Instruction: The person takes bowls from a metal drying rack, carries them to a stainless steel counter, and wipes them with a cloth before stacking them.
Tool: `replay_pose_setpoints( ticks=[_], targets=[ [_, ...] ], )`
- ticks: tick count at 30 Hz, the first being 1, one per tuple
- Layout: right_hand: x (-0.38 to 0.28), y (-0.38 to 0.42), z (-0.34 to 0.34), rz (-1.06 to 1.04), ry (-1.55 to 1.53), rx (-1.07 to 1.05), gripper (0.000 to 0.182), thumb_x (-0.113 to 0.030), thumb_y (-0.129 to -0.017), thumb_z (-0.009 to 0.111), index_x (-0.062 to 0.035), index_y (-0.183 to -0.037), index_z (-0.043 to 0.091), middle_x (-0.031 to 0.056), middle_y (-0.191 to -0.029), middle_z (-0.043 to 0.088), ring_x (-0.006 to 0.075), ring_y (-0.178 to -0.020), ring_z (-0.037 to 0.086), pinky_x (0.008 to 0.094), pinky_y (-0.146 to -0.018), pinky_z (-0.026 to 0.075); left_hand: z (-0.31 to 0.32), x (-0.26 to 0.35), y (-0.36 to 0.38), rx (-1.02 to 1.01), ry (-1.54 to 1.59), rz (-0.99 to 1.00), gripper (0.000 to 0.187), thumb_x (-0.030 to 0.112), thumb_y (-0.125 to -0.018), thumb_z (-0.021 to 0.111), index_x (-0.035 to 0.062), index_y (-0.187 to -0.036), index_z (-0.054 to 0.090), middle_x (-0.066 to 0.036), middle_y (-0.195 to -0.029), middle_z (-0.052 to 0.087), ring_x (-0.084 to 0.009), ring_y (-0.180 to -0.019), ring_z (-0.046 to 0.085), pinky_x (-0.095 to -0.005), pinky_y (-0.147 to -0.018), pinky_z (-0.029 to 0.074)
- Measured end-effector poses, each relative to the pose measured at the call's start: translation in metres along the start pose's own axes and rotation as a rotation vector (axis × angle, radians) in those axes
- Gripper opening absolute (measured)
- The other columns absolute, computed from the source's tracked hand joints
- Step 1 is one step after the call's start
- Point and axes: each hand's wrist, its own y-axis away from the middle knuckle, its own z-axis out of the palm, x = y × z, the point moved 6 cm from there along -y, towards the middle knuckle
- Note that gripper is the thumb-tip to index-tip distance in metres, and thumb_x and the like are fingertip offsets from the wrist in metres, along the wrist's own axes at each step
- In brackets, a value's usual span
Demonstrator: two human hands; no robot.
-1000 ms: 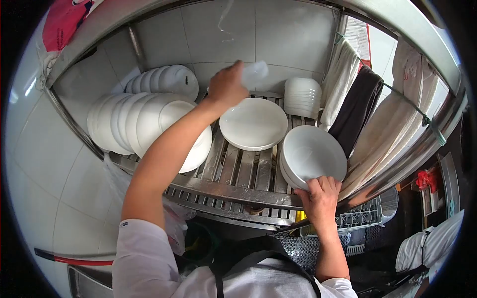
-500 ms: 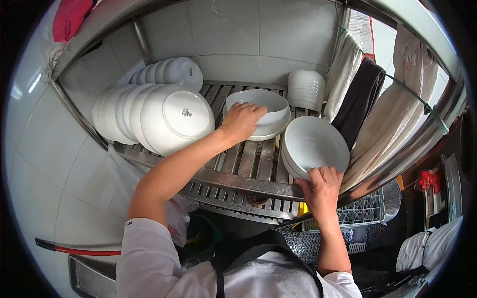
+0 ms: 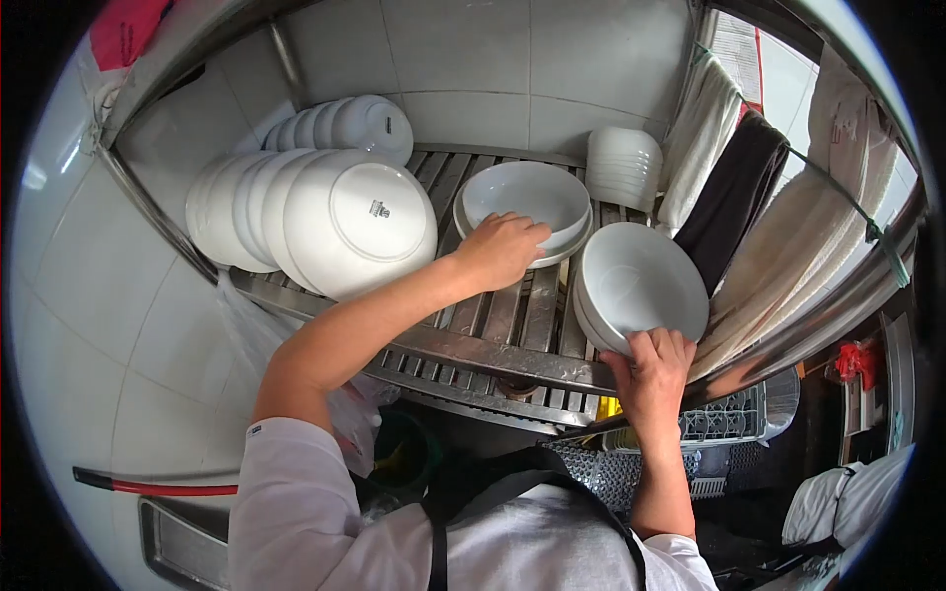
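Note:
My left hand (image 3: pixel 504 252) has its fingers curled over the near rim of a white bowl (image 3: pixel 537 197). That bowl rests on another wide white dish (image 3: pixel 581 234) in the middle of the slatted metal shelf. My right hand (image 3: pixel 652 369) grips the near rim of a second white bowl (image 3: pixel 645 281), thumb outside at the left. This one is nested in at least one more bowl and leans toward me at the shelf's front right. The left fingertips are partly hidden from view.
Large white bowls (image 3: pixel 360 227) stand on edge in a row at left, with smaller ones (image 3: pixel 379 128) behind. Stacked small bowls (image 3: pixel 624 167) sit at back right. Cloths (image 3: pixel 734 187) hang along the right side. A metal rail (image 3: pixel 493 355) edges the shelf's front.
My left hand has slid toward me over the middle bowl's near rim, and more of that bowl's inside shows. My right hand keeps its grip. The whole view has shifted slightly.

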Motion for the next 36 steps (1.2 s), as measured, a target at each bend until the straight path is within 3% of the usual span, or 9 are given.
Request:
replay_pose_setpoints(
  ticks=[8, 11, 14, 16, 18, 22, 30, 33, 36],
  targets=[
    [-0.002, 0.0, -0.001, 0.01, 0.005, 0.002, 0.031, -0.018, -0.067, 0.083, -0.0088, -0.086, 0.061, 0.0075, -0.081, 0.054, 0.0301, -0.082, 0.053, 0.0437, -0.077, 0.038, -0.001, -0.011, -0.005, -0.308, 0.178, -0.105, 0.019, 0.018, -0.097, 0.058, 0.0016, -0.103, 0.065, -0.023, -0.095, 0.067, -0.0455, -0.096, 0.062, -0.0523, -0.086, 0.049],
    [-0.003, -0.001, 0.0, 0.009, 0.018, 0.012, 0.032, -0.018, -0.066, 0.084, -0.0081, -0.084, 0.059, 0.0079, -0.081, 0.054, 0.0307, -0.082, 0.053, 0.044, -0.077, 0.038, -0.021, -0.038, -0.025, -0.434, 0.189, -0.076, 0.025, 0.03, -0.095, 0.063, 0.0062, -0.1, 0.07, -0.021, -0.096, 0.071, -0.0357, -0.091, 0.068, -0.0462, -0.082, 0.051],
    [-0.004, -0.001, -0.001, 0.009, 0.013, 0.011, 0.032, -0.018, -0.066, 0.084, -0.008, -0.084, 0.059, 0.008, -0.081, 0.053, 0.0309, -0.082, 0.052, 0.0442, -0.077, 0.038, -0.089, -0.128, -0.064, -0.013, 0.128, -0.395, 0.035, 0.041, -0.089, 0.07, 0.0067, -0.096, 0.072, -0.015, -0.089, 0.073, -0.0267, -0.084, 0.07, -0.0406, -0.077, 0.054],
    [-0.004, -0.002, -0.002, 0.008, 0.008, 0.015, 0.032, -0.017, -0.065, 0.084, -0.0079, -0.084, 0.059, 0.008, -0.08, 0.053, 0.0311, -0.081, 0.053, 0.0443, -0.077, 0.038, -0.128, -0.234, -0.076, 0.229, -0.296, -0.516, 0.045, 0.045, -0.087, 0.067, 0.0003, -0.095, 0.072, -0.022, -0.099, 0.072, -0.0387, -0.094, 0.069, -0.0464, -0.084, 0.055],
    [-0.005, -0.002, -0.004, 0.012, 0.007, 0.025, 0.032, -0.017, -0.065, 0.084, -0.0078, -0.084, 0.06, 0.008, -0.08, 0.053, 0.0311, -0.081, 0.053, 0.0444, -0.076, 0.038, -0.162, -0.301, -0.054, 0.15, -0.398, -0.86, 0.047, 0.047, -0.085, 0.068, 0.003, -0.102, 0.074, -0.022, -0.107, 0.072, -0.0386, -0.103, 0.068, -0.0464, -0.089, 0.054],
    [-0.003, -0.001, -0.003, 0.037, 0.018, 0.01, 0.032, -0.017, -0.063, 0.084, -0.008, -0.083, 0.061, 0.0079, -0.08, 0.054, 0.0308, -0.082, 0.054, 0.0444, -0.077, 0.039, -0.145, -0.47, 0.003, -0.051, -0.481, -1.076, 0.055, 0.039, -0.086, 0.064, 0.0111, -0.133, 0.063, -0.014, -0.144, 0.056, -0.0309, -0.134, 0.052, -0.0455, -0.111, 0.042],
    [-0.005, -0.003, -0.004, 0.052, 0.022, 0.007, 0.034, -0.018, -0.063, 0.085, -0.0076, -0.084, 0.061, 0.0074, -0.08, 0.055, 0.0299, -0.081, 0.054, 0.043, -0.077, 0.039, -0.167, -0.357, -0.019, -0.092, -0.403, -1.179, 0.065, 0.033, -0.078, 0.076, 0.0054, -0.136, 0.06, -0.016, -0.144, 0.055, -0.035, -0.135, 0.051, -0.043, -0.112, 0.042],
    [-0.005, -0.003, -0.004, 0.046, 0.023, 0.013, 0.031, -0.019, -0.064, 0.083, -0.0087, -0.083, 0.062, 0.007, -0.079, 0.053, 0.0291, -0.08, 0.054, 0.0433, -0.077, 0.039, -0.159, -0.359, -0.021, 0.222, -0.309, -1.212, 0.068, 0.029, -0.07, 0.084, -0.0009, -0.127, 0.064, -0.021, -0.139, 0.058, -0.0326, -0.132, 0.054, -0.0411, -0.108, 0.046],
    [-0.004, -0.002, -0.003, 0.051, 0.032, 0.005, 0.031, -0.019, -0.065, 0.083, -0.0086, -0.084, 0.062, 0.0071, -0.079, 0.053, 0.0294, -0.08, 0.054, 0.0436, -0.077, 0.039, -0.11, -0.411, -0.033, 0.235, 0.129, -1.017, 0.071, 0.027, -0.058, 0.091, -0.004, -0.117, 0.067, -0.021, -0.122, 0.068, -0.0318, -0.118, 0.064, -0.0392, -0.099, 0.052]
  ],
)
